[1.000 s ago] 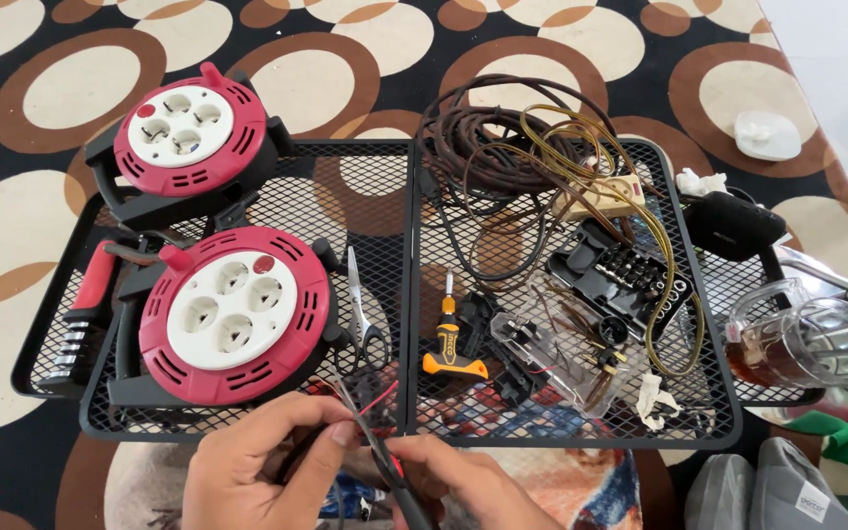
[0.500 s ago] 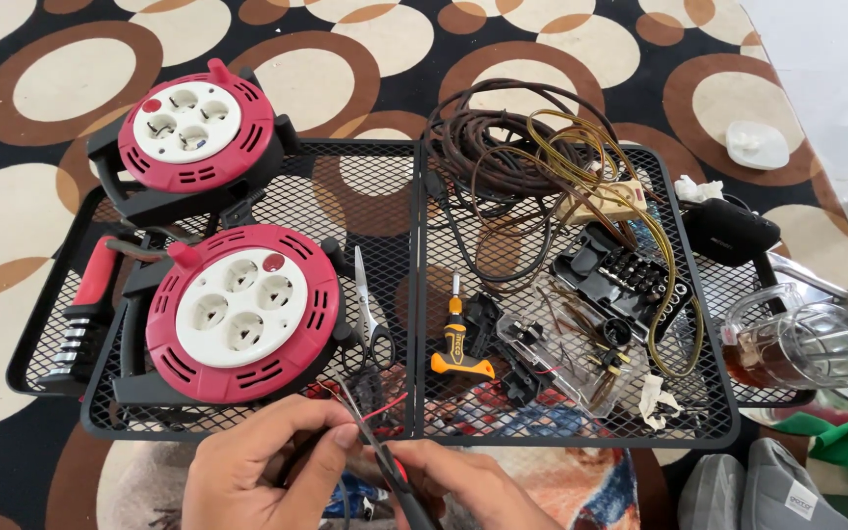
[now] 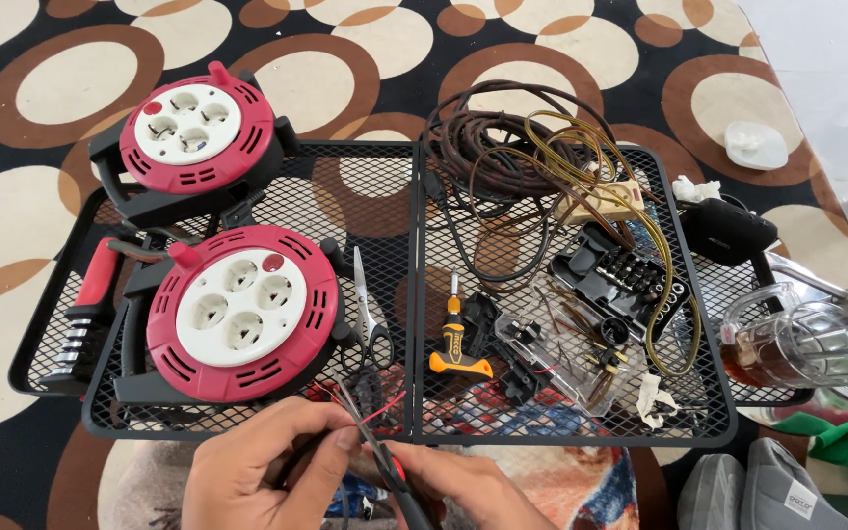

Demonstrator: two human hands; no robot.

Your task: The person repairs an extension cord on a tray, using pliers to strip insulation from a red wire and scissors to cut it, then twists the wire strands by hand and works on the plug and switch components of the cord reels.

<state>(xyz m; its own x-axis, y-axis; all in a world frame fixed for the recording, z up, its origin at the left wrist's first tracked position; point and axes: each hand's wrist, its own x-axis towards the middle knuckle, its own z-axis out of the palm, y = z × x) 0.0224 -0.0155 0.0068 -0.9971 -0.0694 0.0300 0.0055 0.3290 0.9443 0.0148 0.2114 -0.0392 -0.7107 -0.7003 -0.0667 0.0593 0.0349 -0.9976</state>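
Left hand (image 3: 262, 466) fingers pinching thin wires (image 3: 355, 412), right hand (image 3: 463, 491) clenched around red-handled pliers (image 3: 397, 481).

Thin red and black wires (image 3: 360, 417) stick up tilted at the table's near edge, beside a dark-handled tool (image 3: 399, 486).

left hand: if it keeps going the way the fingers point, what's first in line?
The left hand points up and to the right, pinching thin wires. Straight on, it would likely meet the scissors handles on the mesh tray first, beside the near cable reel. Depth is unclear; it might pass above them.
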